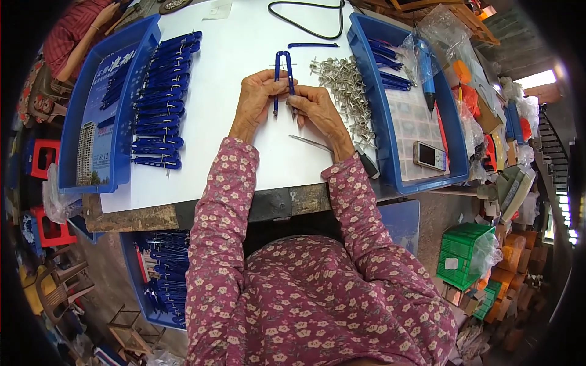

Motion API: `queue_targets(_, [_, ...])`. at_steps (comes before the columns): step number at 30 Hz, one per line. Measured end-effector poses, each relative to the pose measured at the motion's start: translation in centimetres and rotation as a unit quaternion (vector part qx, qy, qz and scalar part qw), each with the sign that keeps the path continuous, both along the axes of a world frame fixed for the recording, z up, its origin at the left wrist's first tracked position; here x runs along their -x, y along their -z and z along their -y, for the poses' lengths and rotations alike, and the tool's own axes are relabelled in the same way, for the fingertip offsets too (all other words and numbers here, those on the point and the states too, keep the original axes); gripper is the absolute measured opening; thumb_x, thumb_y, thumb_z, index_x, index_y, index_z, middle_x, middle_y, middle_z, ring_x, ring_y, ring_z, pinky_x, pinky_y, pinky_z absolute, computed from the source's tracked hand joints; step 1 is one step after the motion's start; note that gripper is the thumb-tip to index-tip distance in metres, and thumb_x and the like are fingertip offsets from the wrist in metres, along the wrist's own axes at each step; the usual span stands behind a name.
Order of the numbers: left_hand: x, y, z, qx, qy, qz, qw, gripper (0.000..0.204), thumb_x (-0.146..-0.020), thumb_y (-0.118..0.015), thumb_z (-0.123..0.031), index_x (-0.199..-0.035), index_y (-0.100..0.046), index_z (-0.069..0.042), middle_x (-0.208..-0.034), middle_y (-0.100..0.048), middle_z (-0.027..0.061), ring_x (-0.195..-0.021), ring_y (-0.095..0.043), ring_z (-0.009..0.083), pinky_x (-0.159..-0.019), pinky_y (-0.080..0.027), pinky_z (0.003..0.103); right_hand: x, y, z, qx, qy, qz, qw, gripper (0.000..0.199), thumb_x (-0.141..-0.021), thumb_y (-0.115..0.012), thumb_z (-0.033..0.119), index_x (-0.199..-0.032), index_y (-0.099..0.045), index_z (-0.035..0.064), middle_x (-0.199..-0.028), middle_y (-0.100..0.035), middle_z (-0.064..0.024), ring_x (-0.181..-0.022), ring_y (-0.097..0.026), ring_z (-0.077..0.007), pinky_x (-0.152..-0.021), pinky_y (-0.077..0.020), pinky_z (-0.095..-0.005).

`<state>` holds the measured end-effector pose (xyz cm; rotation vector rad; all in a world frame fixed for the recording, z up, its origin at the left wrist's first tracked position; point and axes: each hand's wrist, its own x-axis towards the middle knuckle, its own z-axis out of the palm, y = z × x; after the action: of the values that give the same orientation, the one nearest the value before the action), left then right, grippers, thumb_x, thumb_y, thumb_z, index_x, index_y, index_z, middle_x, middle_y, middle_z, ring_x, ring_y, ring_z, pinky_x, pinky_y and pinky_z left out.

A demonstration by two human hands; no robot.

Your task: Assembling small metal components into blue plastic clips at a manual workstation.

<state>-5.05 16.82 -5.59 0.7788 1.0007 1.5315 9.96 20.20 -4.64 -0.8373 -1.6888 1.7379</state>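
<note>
A blue two-legged plastic compass is gripped by the left hand and right hand over the white bench. Many finished pieces are stacked in the blue tray; a pile of metal pins is left, so much seems undone.

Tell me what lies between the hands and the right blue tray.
In the head view, a heap of small metal pins lies on the white tabletop between the right hand and the right blue plastic tray.

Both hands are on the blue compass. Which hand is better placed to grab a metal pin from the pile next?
Probably the right hand. The pile of silver metal pins lies just to its right on the white table, while the left hand sits on the far side of the blue plastic two-legged compass and would have to cross over.
</note>
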Motion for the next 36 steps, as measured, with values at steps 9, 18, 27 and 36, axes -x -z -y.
queue_targets(9, [0.1, 0.2, 0.0, 0.001, -0.009, 0.018, 1.000, 0.021, -0.080, -0.058, 0.001, -0.100, -0.057, 0.008, -0.090, -0.064, 0.0174, -0.078, -0.064, 0.0192, -0.070, -0.053, 0.025, 0.1, 0.0, 0.1, 0.002, 0.007, -0.010, 1.000, 0.016, -0.084, -0.054, 0.010, -0.085, -0.063, -0.0031, -0.059, -0.050, 0.0023, -0.044, -0.044, -0.0040, -0.038, -0.0366, -0.0176])
queue_targets(18, [-0.1, -0.5, 0.2, 0.004, -0.010, 0.017, 1.000, 0.021, -0.079, -0.059, 0.000, -0.099, -0.058, 0.007, -0.089, -0.064, 0.0161, -0.076, -0.064, 0.0178, -0.069, -0.053, 0.025, 0.3, -0.2, 0.4, -0.003, 0.016, 0.003, 1.000, 0.016, -0.084, -0.053, 0.008, -0.087, -0.063, -0.0033, -0.060, -0.051, 0.0021, -0.042, -0.044, -0.0041, -0.038, -0.0372, -0.0176])
queue_targets(27, [-0.1, 0.0, 0.2, -0.004, -0.009, 0.033, 0.999, 0.020, -0.080, -0.059, -0.004, -0.098, -0.057, 0.005, -0.087, -0.065, 0.0156, -0.074, -0.063, 0.0171, -0.069, -0.052, 0.026, 0.3, -0.4, 0.5, -0.024, 0.007, 0.011, 1.000, 0.017, -0.085, -0.053, 0.008, -0.087, -0.063, -0.0045, -0.061, -0.052, 0.0011, -0.044, -0.045, -0.0045, -0.039, -0.0368, -0.0178])
queue_targets(36, [-1.0, -0.4, 0.2, -0.017, -0.034, 0.075, 0.996, 0.013, -0.082, -0.053, -0.003, -0.094, -0.055, 0.004, -0.085, -0.063, 0.0167, -0.071, -0.063, 0.0191, -0.067, -0.055, 0.029, 0.9, 0.3, 0.7, -0.020, 0.013, -0.009, 1.000, 0.015, -0.086, -0.053, 0.008, -0.085, -0.061, -0.0043, -0.061, -0.051, 0.0006, -0.045, -0.044, -0.0047, -0.040, -0.0370, -0.0180])
